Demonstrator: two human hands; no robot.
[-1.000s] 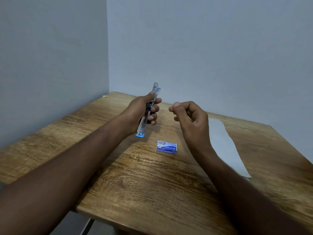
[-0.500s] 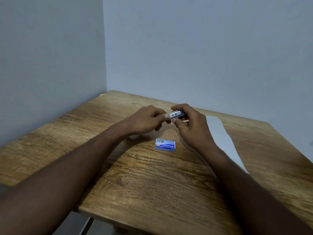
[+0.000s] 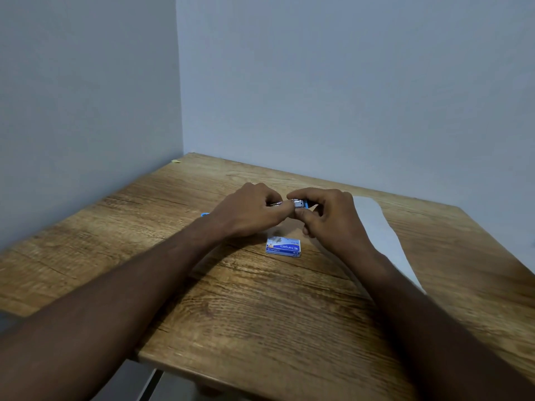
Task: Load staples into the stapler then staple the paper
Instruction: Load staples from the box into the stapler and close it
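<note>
- Head view: the stapler (image 3: pixel 299 203) is held just above the table (image 3: pixel 260 314), a little beyond the staple box (image 3: pixel 283 248).
- The left hand (image 3: pixel 249 211) curls its fingers round the stapler's body; the right hand (image 3: pixel 333 218) pinches its metal end.
- The paper (image 3: pixel 379 230) lies flat right of the staple box, partly hidden by the right forearm.

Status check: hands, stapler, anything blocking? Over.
Left hand and right hand both gripping the stapler, level above the table. Staple box on the table just below, paper flat to the right. Nothing in the way.
</note>
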